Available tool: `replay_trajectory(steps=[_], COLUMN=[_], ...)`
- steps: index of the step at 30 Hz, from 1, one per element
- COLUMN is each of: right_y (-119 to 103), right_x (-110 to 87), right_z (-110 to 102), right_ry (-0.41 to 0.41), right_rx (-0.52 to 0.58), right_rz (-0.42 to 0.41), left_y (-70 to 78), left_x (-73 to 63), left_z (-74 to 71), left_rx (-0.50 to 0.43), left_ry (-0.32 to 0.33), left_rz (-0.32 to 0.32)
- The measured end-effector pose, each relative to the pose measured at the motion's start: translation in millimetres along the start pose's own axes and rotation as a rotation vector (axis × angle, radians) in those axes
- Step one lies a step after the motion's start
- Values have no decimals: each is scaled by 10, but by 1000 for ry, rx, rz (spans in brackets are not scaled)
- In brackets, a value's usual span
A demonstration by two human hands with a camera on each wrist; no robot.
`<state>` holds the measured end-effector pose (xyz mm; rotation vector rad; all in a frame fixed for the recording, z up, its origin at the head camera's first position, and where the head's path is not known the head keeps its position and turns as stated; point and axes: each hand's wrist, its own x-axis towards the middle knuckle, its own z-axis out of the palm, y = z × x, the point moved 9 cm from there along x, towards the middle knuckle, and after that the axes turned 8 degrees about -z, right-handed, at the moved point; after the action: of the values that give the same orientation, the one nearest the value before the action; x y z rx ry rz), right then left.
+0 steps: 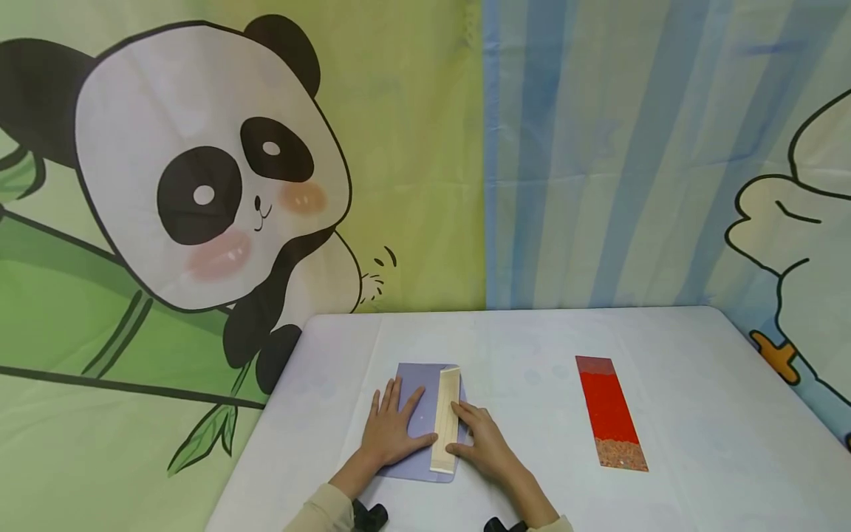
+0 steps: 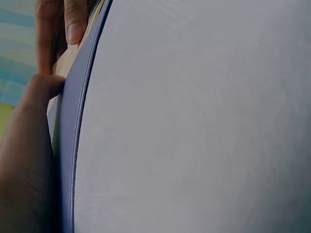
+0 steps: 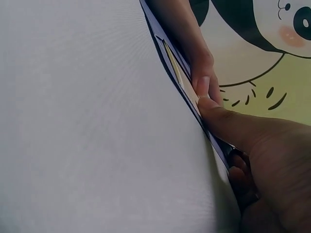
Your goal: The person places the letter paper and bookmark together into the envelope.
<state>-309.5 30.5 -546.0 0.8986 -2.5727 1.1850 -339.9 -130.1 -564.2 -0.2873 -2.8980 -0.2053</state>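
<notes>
A pale wood-coloured strip [image 1: 445,421] lies lengthwise on the right part of a purple board [image 1: 420,423] on the table. My left hand [image 1: 388,436] rests flat on the board with fingers spread, its thumb reaching the strip's left edge. From the right, my right hand [image 1: 488,445] holds the strip, index finger and thumb set apart along its right side. In the right wrist view the right thumb [image 3: 223,116] presses on the strip [image 3: 187,90], and the other fingers are curled below. The left wrist view shows the purple board [image 2: 77,111] nearly edge-on.
To the right on the white table [image 1: 525,391] lies a red rectangular piece [image 1: 610,410] with a speckled brown lower end. Printed curtains with a panda stand behind the table. Black devices [image 1: 369,517] sit at both wrists.
</notes>
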Motion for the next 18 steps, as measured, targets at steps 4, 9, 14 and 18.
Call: replay_trajectory(steps=[4,9,14,18], right_y=[-10,-9,-19,-17], right_x=[20,40,41,39], right_z=[17,42,37,28], right_ry=[-3,-20,-20,-4], right_rx=[-21,-46,-37,-37], right_rz=[-5,5,10,25], left_y=[10,21,11,-1], left_x=[11,21,18,11], left_z=[-4,-5,-9,-17], left_rx=[-9,-16,-13,-17], left_ry=[4,20,27,33], left_rz=[-2,2,-3,-3])
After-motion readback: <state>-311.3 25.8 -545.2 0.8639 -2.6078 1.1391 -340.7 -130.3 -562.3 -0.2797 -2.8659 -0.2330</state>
